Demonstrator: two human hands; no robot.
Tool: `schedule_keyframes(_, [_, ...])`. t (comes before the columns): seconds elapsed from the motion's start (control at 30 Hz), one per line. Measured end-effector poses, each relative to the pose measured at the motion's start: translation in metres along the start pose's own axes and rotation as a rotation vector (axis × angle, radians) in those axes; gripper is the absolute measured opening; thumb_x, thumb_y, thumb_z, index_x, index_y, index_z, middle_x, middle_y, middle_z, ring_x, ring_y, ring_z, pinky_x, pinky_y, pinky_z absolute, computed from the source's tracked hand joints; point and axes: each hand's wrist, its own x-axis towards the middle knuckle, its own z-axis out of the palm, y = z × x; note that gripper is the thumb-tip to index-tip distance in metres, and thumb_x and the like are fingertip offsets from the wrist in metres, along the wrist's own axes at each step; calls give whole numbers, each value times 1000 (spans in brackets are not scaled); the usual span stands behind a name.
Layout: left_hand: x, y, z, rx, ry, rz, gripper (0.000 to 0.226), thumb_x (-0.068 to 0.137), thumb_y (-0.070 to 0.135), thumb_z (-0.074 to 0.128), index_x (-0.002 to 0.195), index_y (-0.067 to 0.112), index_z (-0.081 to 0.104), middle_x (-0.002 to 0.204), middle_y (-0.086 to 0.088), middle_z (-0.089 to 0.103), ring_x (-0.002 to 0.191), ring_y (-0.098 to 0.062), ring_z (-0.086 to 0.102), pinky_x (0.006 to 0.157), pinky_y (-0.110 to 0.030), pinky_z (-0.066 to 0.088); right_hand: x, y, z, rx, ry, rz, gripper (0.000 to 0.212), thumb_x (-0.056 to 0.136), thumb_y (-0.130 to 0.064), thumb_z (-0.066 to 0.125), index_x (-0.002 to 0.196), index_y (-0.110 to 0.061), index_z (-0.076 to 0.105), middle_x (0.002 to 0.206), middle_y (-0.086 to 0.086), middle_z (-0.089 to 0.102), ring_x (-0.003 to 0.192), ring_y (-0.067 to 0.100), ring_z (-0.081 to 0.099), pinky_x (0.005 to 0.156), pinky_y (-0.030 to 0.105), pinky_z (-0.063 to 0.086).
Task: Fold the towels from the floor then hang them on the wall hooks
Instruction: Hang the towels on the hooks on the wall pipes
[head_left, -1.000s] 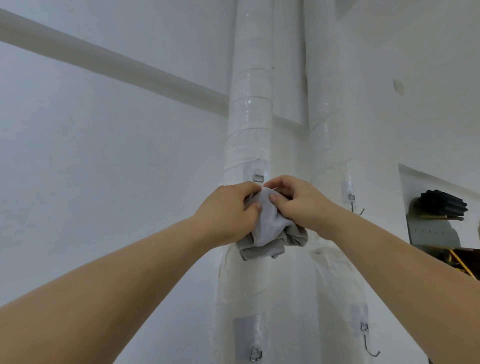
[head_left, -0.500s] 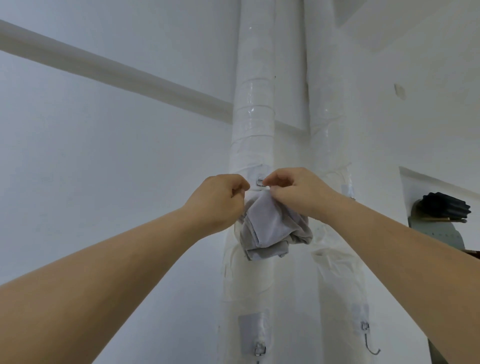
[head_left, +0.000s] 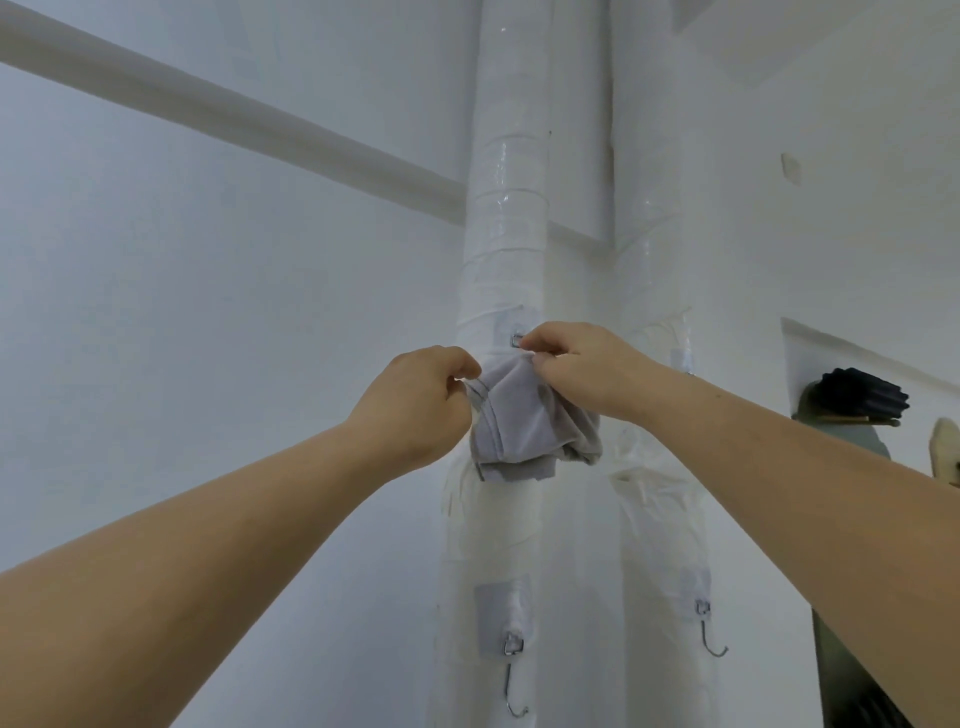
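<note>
Both forearms reach up and forward. Left hand (head_left: 421, 400) pinches the top-left edge of the towel (head_left: 524, 421), fingers curled on the hem. Right hand (head_left: 582, 369) pinches the top-right edge, thumb and index tips right at the upper hook (head_left: 516, 340). The towel is grey and bunched, with its top edge stretched roughly horizontal hand to hand. The bulk hangs straight down against the pipe (head_left: 511, 208). Key relation: the hook sits just above the towel's top edge. The right hand is nearer it, the left off to the side. Can't tell if fabric is already over the hook tip, since the fingers hide it. My read: the edge needs to go over the tip, then both hands let go. Risk is the thick wad slipping off. Lower hook (head_left: 511, 675) on the same pipe is bare, as is the one on the neighbouring pipe (head_left: 709, 631). White wall (head_left: 208, 312) behind.
</note>
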Motion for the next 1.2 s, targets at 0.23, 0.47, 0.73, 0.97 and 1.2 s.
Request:
schedule_keyframes(0.23, [-9,-7,-5,6,-53,2,39,99,14,48,133,24,64,135,6,64,125,-14,57,99,-22,40,-5,-7,-3,-61,8,-14,37,99,-19,46,130,-27,65,138,-6,62,127,16,56,104,29,42])
schedule_keyframes(0.47, [1,-2,6,24,-32,33,35,97,21,50,128,30,64,132,9,59,121,-15,56,97,-29,45,-5,0,-6,-161,120,24,36,99,-21,51,133,-26,62,144,-2,56,130,21,53,109,39,44])
schedule_keyframes(0.73, [-39,-15,16,-106,93,-59,13,93,32,57,81,28,63,71,9,66,68,-14,63,63,-38,56,-57,6,3,-75,378,25,26,96,-22,53,117,-24,70,122,-6,67,115,15,61,101,39,51])
schedule_keyframes(0.97, [-112,-36,43,-362,-142,-162,32,91,35,66,63,19,62,48,13,50,48,-9,46,52,-28,43,-143,-6,47,-114,369,230,4,92,-29,54,91,-30,58,81,-8,62,74,13,59,71,37,53])
schedule_keyframes(1.2, [-196,-12,84,-583,-390,-141,30,92,32,67,67,14,64,50,10,51,49,-10,47,68,-23,49,-249,-3,99,-68,190,571,8,89,-38,56,91,-32,61,77,-7,66,73,14,63,72,38,57])
